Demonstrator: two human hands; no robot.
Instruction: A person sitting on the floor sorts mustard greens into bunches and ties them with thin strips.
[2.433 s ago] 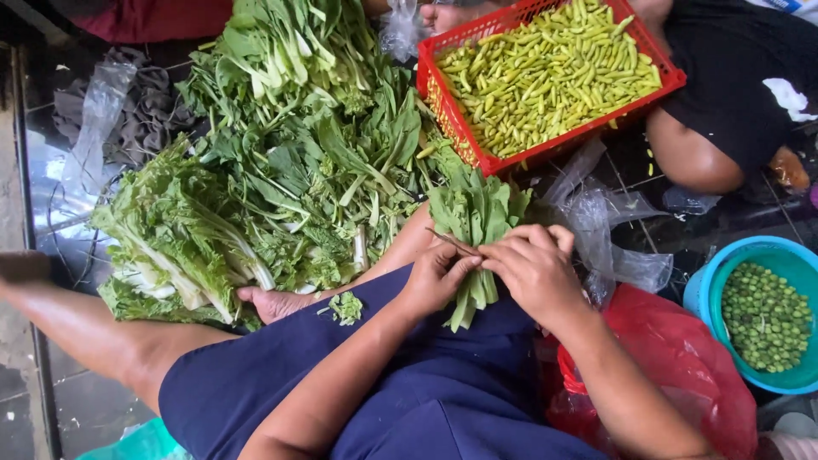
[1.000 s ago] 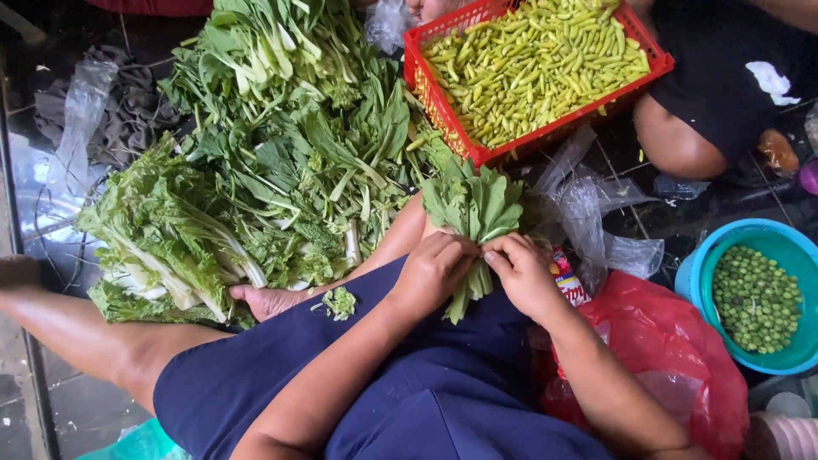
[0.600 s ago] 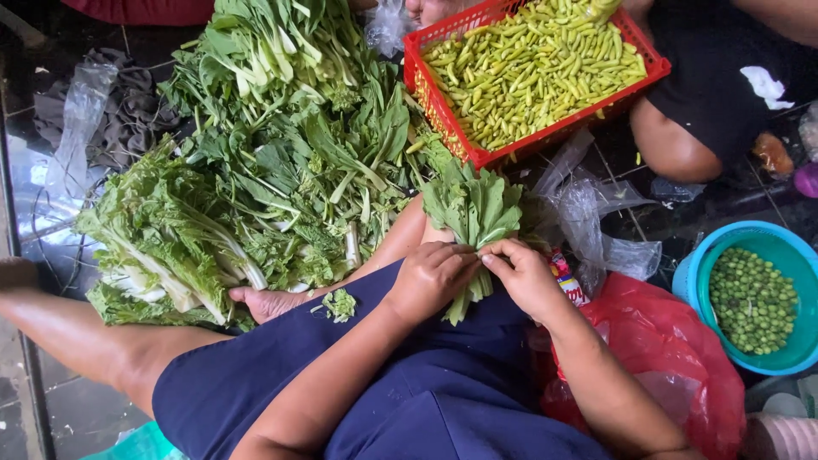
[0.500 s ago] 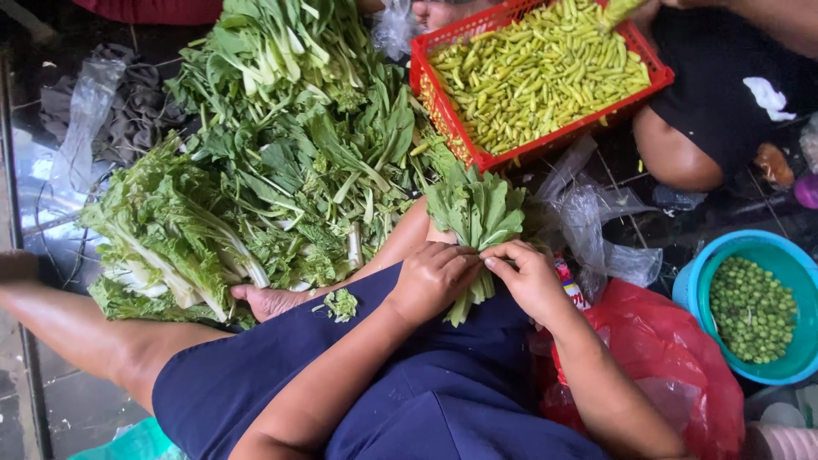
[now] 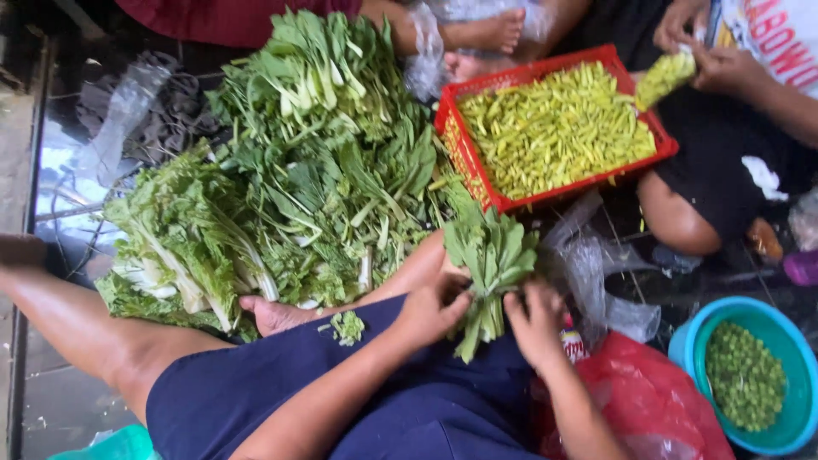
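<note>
Where the head view looks down over the lap, a bunch of leafy greens [image 5: 487, 271] is gripped at its stems by the left hand [image 5: 433, 305] and the right hand [image 5: 535, 322], both closed on it. A heap of greens [image 5: 281, 187] is seen just left, a red basket [image 5: 558, 128] of yellow-green pods beyond, a teal bowl [image 5: 750, 375] right.

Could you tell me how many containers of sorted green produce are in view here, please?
2: a red basket of yellow-green pods at upper right, and a blue bowl of small green pieces at lower right. Others may lie outside the view.
</note>
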